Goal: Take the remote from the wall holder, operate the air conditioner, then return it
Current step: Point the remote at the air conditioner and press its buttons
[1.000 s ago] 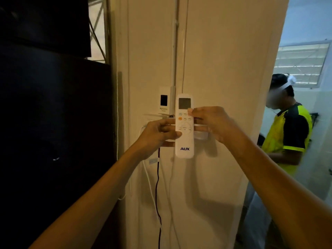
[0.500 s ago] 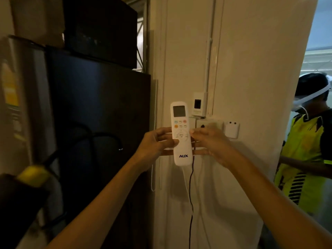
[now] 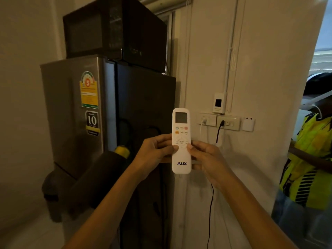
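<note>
A white AUX remote (image 3: 181, 159) with a small grey screen stands upright in front of me, held in both hands. My left hand (image 3: 152, 151) grips its left edge, thumb on the lower buttons. My right hand (image 3: 208, 159) grips its right edge, thumb beside the round menu pad. The white wall holder (image 3: 248, 124) hangs on the cream wall to the right of the sockets, apart from the remote, with nothing in it. No air conditioner is in view.
A grey fridge (image 3: 75, 112) with a black microwave (image 3: 111, 29) on top stands at left. Wall sockets (image 3: 228, 123) with plugged cables and a small white box (image 3: 219, 103) sit on the wall. A person in a yellow shirt (image 3: 312, 159) stands at right. A dark stool (image 3: 53, 191) is low left.
The remote has come away from the wall holder and moved left with both hands. My view has swung left, bringing the fridge and microwave into sight.
</note>
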`<action>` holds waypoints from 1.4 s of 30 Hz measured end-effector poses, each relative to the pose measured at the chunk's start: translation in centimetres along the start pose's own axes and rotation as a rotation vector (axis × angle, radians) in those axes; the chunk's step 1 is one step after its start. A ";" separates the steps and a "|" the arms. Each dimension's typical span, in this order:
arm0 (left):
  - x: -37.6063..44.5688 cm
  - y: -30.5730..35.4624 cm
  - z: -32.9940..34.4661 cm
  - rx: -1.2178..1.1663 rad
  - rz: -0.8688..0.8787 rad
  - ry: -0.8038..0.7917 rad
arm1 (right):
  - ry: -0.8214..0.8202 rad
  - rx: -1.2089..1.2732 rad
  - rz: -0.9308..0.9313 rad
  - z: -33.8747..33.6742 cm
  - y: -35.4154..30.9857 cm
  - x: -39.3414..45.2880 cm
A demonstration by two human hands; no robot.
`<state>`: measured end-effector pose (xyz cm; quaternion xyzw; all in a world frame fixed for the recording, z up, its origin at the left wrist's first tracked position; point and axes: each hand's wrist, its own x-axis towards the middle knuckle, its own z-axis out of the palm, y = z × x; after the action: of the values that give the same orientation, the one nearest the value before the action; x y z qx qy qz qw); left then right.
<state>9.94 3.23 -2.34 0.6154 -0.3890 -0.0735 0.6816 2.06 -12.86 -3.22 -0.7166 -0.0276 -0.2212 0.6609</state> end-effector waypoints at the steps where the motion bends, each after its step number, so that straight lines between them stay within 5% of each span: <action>1: -0.7 0.4 -0.2 -0.005 0.008 0.006 | 0.005 0.006 -0.005 0.6 -0.3 -0.3; 14: -3.3 4.3 -1.6 -0.008 0.051 0.023 | -0.070 0.027 -0.018 2.9 -4.8 -1.8; 42: 5.6 20.4 -3.5 0.127 0.302 0.000 | -0.084 -0.032 -0.388 2.3 -20.2 7.0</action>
<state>8.22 7.49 18.59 0.5919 -0.4809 0.0545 0.6445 2.26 -9.87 18.09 -0.7168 -0.1892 -0.3145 0.5929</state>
